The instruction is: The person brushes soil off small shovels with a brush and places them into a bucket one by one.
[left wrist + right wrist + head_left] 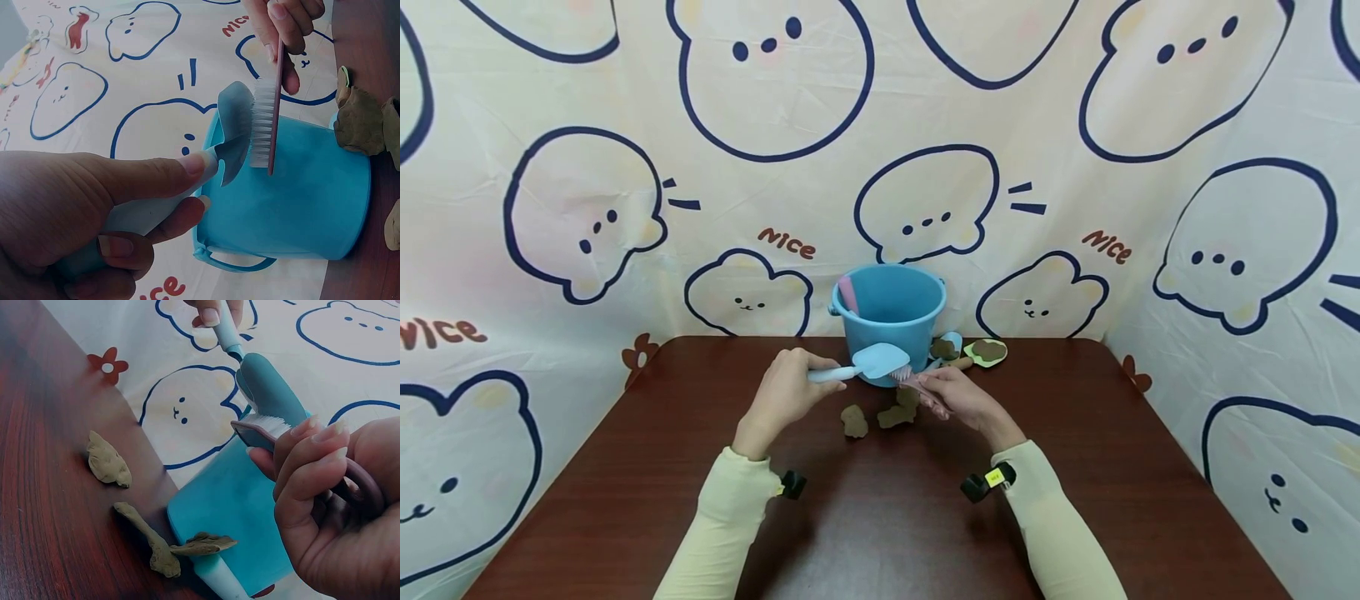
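Note:
My left hand (778, 393) grips the handle of a light blue toy shovel (882, 360), its blade raised in front of a blue bucket (891, 333). My right hand (966, 398) holds a pink brush (257, 432) with white bristles (261, 122). In the left wrist view the bristles meet the shovel blade (234, 128), or lie very close to it. Several brown, clay-like lumps (853, 422) lie on the table below the hands. The brush's looped handle (369, 487) is partly hidden by my right fingers.
A pink handle (847, 294) sticks up inside the bucket. To its right lie a green-rimmed tool (1002, 356) and a blue one (956, 340), both bearing brown lumps. The dark wooden table (880, 533) ends at a cartoon-printed cloth (820, 200) behind and at the sides.

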### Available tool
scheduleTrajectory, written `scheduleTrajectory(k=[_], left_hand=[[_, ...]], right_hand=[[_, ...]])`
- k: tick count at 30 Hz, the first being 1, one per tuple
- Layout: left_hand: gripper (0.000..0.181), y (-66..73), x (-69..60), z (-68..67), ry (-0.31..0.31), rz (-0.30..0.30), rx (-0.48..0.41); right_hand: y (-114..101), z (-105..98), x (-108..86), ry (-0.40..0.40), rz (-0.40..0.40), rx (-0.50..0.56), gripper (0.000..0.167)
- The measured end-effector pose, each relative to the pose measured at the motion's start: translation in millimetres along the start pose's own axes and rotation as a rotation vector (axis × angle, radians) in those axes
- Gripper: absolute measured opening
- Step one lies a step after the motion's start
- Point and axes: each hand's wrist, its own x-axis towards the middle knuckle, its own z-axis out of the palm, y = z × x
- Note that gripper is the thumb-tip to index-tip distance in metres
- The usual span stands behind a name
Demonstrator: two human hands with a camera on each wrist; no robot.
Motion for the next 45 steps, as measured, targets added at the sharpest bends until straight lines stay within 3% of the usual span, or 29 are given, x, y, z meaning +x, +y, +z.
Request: scheduleTrajectory(k=[8,17,23,30,45], left_hand=[[0.028,4.2,1.2,2.3,0.033,0.019,0.023],[0.029,4.8,0.1,4.6,0.035,-0.009,0.02],[0.028,3.2,0.2,5.4,0.036,0.002,0.028],[0.029,1.5,0.8,5.5,0.025,0.013,0.015],[0.029,2.4,0.5,2.6,0.031,0.017,-0.003]], right_hand=[[3.9,-1.4,1.2,0.026,-0.02,0.006,0.034],[5.2,27.7,9.2,-0.073,0.009,-0.013,0.035],[3.6,37.5,10.2,-0.077,0.015,-0.007,0.032],[-1.3,28.6,5.5,-0.071,-0.035,0.0,0.031],[-2.6,4.5,-0.9,0.007,-0.021,0.012,0.033]])
